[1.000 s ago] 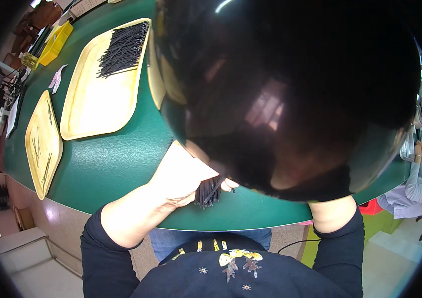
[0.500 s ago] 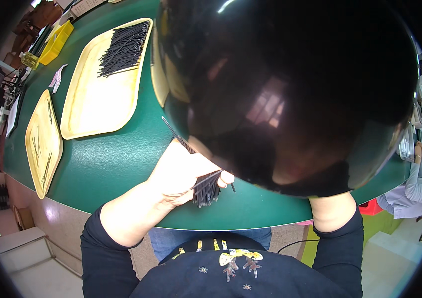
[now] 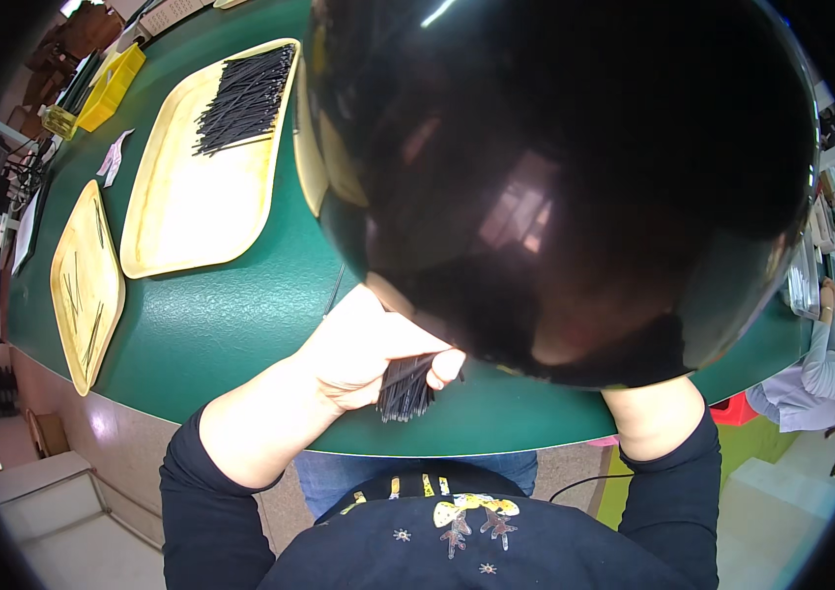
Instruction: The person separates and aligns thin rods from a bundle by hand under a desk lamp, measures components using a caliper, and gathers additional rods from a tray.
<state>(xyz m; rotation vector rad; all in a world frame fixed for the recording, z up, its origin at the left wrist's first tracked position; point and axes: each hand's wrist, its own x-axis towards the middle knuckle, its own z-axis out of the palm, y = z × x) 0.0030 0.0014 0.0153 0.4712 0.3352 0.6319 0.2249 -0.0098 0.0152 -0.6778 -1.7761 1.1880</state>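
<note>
My left hand (image 3: pixel 368 349) is closed around a bundle of thin black sticks (image 3: pixel 404 388), cable-like or tube-like, above the near edge of the green table. Their ends hang out below the fingers, and one thin stick juts out beyond the back of the hand. A large glossy black dome (image 3: pixel 575 187) covers the middle and right of the view. Beneath it my right forearm (image 3: pixel 658 418) disappears, so the right hand and whatever it may hold are hidden. The fingertips of my left hand lie close to the dome's lower rim.
A cream tray (image 3: pixel 191 211) with a pile of black sticks (image 3: pixel 247 98) stands on the green table (image 3: pixel 230 334). Left of it, a smaller tray (image 3: pixel 83 295) carries a few loose sticks. Farther off are a yellow bin (image 3: pixel 113 87) and a paper scrap (image 3: pixel 116 157). Another person's sleeve (image 3: pixel 830 369) shows at right.
The bundle in my left hand sits slightly lower, and the loose sticks that crossed the fingers no longer show. Less of the sticks shows above the hand. My right forearm has shifted slightly left.
</note>
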